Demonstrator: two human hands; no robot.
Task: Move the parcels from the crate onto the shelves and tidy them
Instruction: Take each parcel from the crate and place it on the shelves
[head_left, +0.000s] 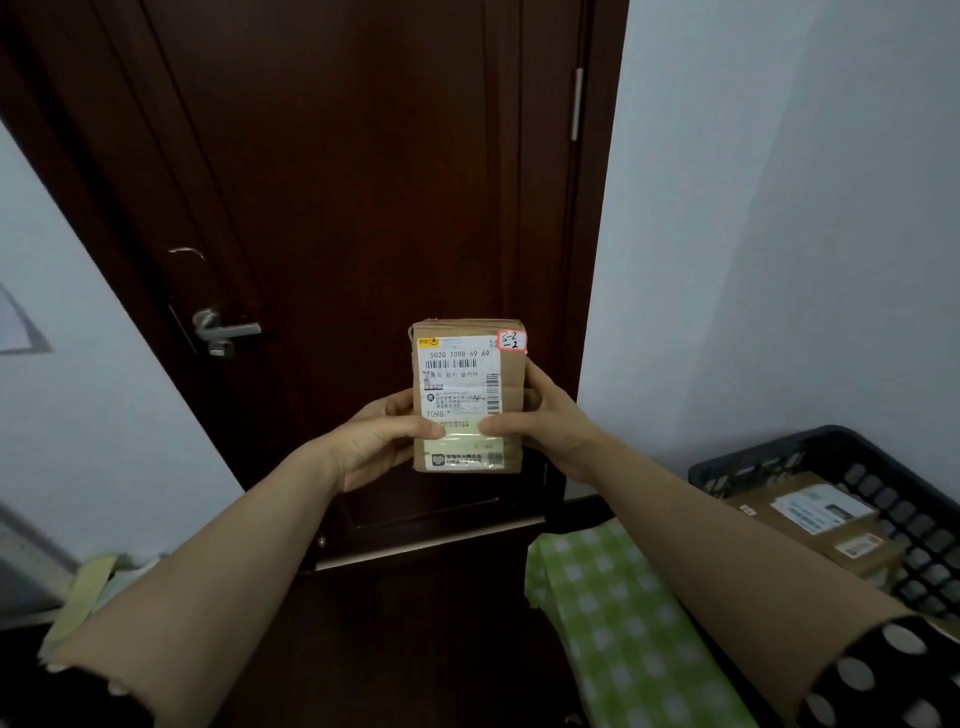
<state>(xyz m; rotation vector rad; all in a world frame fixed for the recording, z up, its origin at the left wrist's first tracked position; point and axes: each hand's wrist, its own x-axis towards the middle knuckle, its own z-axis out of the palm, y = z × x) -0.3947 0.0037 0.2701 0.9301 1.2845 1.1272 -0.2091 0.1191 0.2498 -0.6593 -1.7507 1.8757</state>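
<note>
A small brown cardboard parcel (467, 384) with a white shipping label and a red-edged sticker marked by hand is held upright in front of me, label facing me. My left hand (379, 441) grips its left side and my right hand (545, 421) grips its right side, thumbs on the label. The black plastic crate (779, 452) stands at the lower right with more brown parcels (826, 525) inside. No shelves are in view.
A dark wooden door (337, 208) with a metal handle (223, 330) is straight ahead between pale walls. A green checked cloth (623, 623) covers the surface under the crate. Yellowish tape and clutter (88, 587) lie at the lower left.
</note>
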